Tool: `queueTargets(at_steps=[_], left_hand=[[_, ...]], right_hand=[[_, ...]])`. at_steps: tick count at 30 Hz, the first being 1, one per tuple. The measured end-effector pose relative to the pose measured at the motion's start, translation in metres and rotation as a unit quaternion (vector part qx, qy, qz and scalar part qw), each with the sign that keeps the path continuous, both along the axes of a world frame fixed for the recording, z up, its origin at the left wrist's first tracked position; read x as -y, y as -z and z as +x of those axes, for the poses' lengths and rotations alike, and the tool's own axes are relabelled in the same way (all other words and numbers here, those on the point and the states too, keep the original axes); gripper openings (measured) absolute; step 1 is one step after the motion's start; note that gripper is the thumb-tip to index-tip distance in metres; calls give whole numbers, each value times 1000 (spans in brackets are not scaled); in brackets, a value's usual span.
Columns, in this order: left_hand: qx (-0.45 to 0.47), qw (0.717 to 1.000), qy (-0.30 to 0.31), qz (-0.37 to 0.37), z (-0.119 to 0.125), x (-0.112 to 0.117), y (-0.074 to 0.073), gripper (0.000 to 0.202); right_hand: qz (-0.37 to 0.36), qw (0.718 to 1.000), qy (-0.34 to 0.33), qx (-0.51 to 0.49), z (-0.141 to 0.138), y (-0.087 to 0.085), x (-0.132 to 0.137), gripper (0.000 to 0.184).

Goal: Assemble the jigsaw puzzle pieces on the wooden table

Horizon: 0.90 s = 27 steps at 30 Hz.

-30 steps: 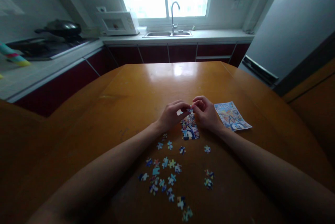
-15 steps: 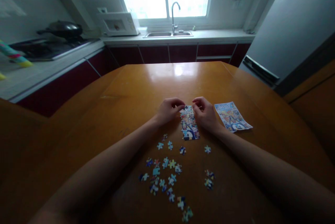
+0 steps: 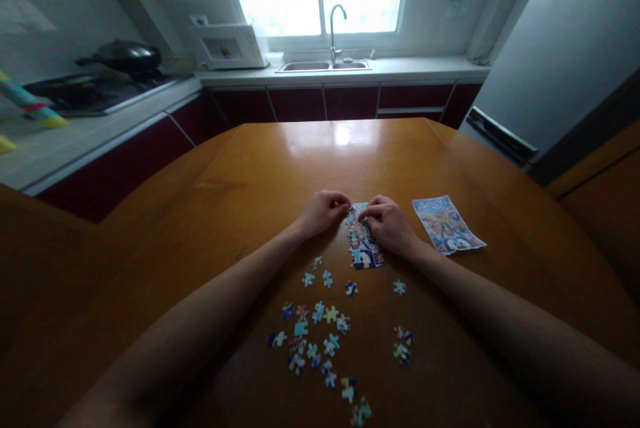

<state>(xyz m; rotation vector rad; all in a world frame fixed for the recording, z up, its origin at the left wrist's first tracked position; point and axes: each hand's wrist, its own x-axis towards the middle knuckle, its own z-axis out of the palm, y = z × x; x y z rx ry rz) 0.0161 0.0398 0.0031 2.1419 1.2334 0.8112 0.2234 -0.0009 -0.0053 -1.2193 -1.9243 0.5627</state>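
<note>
A partly assembled jigsaw puzzle (image 3: 367, 256), a narrow upright strip with a blue cartoon figure at its near end, lies on the wooden table. At its far left corner my left hand (image 3: 324, 212) has thumb and fingers pinched together on a small puzzle piece (image 3: 349, 211), mostly covered by the fingertips. My right hand (image 3: 391, 223) reaches over the strip's right edge, its fingers bent and closed with the tips on the puzzle surface. Whether a piece is under those fingertips is hidden. Several loose puzzle pieces (image 3: 331, 344) lie scattered nearer to me, between my forearms.
To the right lies a printed picture sheet (image 3: 447, 225) with creased edges. A few loose pieces (image 3: 401, 354) sit near my right forearm. Beyond the table (image 3: 280, 161) are a counter with a sink (image 3: 306, 67), a microwave (image 3: 231, 47), a wok (image 3: 125, 55) and a fridge (image 3: 545, 48).
My right hand has moved left from the far right corner onto the puzzle's upper part. My left hand stays at the far left corner. The view has shifted slightly.
</note>
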Motion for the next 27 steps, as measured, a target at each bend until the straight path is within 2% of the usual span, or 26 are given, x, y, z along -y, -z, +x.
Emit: queueTargets(at_steps=[7, 18, 27], left_hand=[[-21, 999, -10, 29, 1, 0, 0, 11], [9, 1000, 2, -6, 0, -3, 3, 16], [-17, 1000, 0, 17, 1, 0, 0, 14]], right_hand=[[7, 1000, 4, 9, 0, 2, -1, 26], [4, 1000, 5, 5, 0, 2, 0, 27], [1, 1000, 4, 4, 0, 2, -1, 27]])
